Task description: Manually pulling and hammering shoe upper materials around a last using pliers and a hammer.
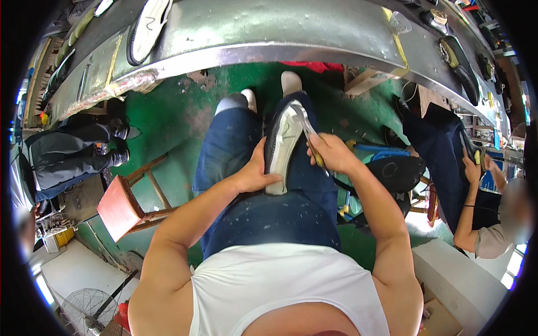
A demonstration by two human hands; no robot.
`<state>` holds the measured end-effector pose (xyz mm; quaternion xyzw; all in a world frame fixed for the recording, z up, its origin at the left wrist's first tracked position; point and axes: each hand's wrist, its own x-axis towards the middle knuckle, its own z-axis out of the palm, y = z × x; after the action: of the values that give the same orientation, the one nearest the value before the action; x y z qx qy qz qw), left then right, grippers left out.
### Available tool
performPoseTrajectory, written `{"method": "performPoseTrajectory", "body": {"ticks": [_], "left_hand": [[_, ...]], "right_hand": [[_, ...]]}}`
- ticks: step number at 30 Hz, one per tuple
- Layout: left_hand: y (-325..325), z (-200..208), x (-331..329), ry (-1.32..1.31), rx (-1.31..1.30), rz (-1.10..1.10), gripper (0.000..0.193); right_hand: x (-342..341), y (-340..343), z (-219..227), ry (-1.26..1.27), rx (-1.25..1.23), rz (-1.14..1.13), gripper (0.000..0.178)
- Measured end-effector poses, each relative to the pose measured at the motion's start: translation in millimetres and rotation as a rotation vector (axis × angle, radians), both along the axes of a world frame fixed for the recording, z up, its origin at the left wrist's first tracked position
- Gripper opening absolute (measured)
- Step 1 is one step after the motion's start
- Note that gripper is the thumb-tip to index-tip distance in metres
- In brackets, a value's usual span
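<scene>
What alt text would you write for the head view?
A left hand steadies a pale, dark-edged shoe on the lap while the right hand holds a metal tool at its toe. Ahead, a metal workbench bears other shoes.

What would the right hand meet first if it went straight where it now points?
Beyond the metal tool it holds, the right hand would probably meet the shoe in the left hand; depth is unclear.
</scene>
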<state>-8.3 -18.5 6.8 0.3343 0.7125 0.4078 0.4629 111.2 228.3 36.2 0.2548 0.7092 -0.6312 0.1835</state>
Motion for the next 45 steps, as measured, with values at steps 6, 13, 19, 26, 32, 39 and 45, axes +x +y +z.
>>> {"method": "performPoseTrajectory", "body": {"ticks": [6,13,19,26,32,39,45], "left_hand": [[29.1,-27.3,-27.9,-0.287,0.133,0.197,0.108],[38.1,-22.4,-41.4,-0.156,0.087,0.112,0.092],[43.8,-20.3,-30.8,-0.296,0.068,0.201,0.089],[42.5,-22.5,-48.5,-0.277,0.087,0.136,0.083],[52.6,-21.0,-59.0,-0.613,0.019,0.396,0.049],[74.8,154.5,-145.8,-0.385,0.277,0.304,0.063],[202.8,248.1,-296.7,1.046,0.091,0.051,0.060]], "right_hand": [[14.7,-27.1,7.7,0.235,0.302,0.040,0.038],[12.7,-22.6,9.7,0.113,0.353,0.129,0.040],[13.2,-40.9,18.9,0.255,0.355,-0.025,0.038],[4.1,-27.9,18.3,0.135,0.606,0.269,0.037],[-6.8,5.9,42.9,0.215,0.480,-0.065,0.036],[-86.6,130.2,104.4,0.619,1.383,-0.120,0.039],[-139.9,215.1,78.3,0.656,1.538,-0.216,0.046]]}}
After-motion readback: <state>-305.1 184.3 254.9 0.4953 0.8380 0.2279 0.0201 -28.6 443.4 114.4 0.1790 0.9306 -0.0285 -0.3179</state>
